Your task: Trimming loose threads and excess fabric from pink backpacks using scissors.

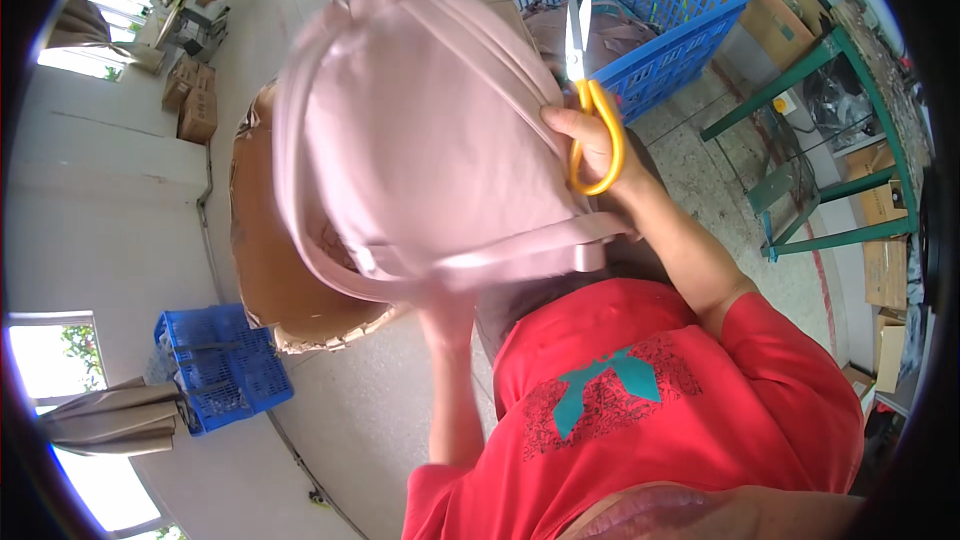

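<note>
A pale pink backpack [440, 130] is held up in front of me, its top loop at the far end and its straps toward me. Parts of it are smeared by motion. My right hand [605, 145] pinches the bag's right edge with the thumb on top. The same hand holds scissors [588, 105] with yellow handles, their blades pointing away from me and slightly parted. From below, my left hand [447, 315] reaches behind the bag's near side; its fingers are hidden there.
Beyond the bag stands a blue plastic crate [690, 55] with pinkish items inside. A large open cardboard box [262, 230] is at the left, partly behind the bag. Another blue crate [225, 365] sits by the wall. A green-framed table [880, 100] stands at right.
</note>
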Demonstrator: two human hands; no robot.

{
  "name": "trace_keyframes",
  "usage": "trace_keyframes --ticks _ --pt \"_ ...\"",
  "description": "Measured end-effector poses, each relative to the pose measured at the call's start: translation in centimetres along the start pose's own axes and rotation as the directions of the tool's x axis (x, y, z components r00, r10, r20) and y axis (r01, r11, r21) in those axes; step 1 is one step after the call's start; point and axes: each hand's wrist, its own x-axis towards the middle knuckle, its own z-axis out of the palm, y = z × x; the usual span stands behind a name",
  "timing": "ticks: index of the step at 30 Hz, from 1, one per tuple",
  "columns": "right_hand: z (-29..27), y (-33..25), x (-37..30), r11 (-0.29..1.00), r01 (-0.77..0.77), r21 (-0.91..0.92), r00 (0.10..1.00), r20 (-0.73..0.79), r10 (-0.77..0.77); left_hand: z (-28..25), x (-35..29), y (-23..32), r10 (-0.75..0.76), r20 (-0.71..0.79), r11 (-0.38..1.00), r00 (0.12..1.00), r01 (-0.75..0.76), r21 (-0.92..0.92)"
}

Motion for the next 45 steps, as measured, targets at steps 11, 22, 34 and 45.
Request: trace_keyframes --ticks 11,22,34,45 --pt "3.1 -9.1 0.1 0.903 0.278 -0.328 0.815 0.578 -0.041 -1.5 16.8 29.3 0.589 0.165 0.728 0.791 -0.608 0.315" --pt "1.0 -9.4 -1.5 0.349 0.449 -0.823 0.894 0.413 -0.175 -2.4 20.4 26.8 0.001 0.224 0.984 0.975 -0.04 0.172" --pt "1.4 -7.8 -8.1 0.66 0.329 -0.675 0.833 0.537 0.133 -8.3 18.6 21.0 0.25 0.134 0.955 0.959 -0.222 -0.196" --pt "2.0 -6.8 -1.1 0.298 0.598 -0.744 0.771 0.636 0.042 -7.5 16.4 21.7 0.462 0.187 0.851 0.867 -0.374 -0.369"
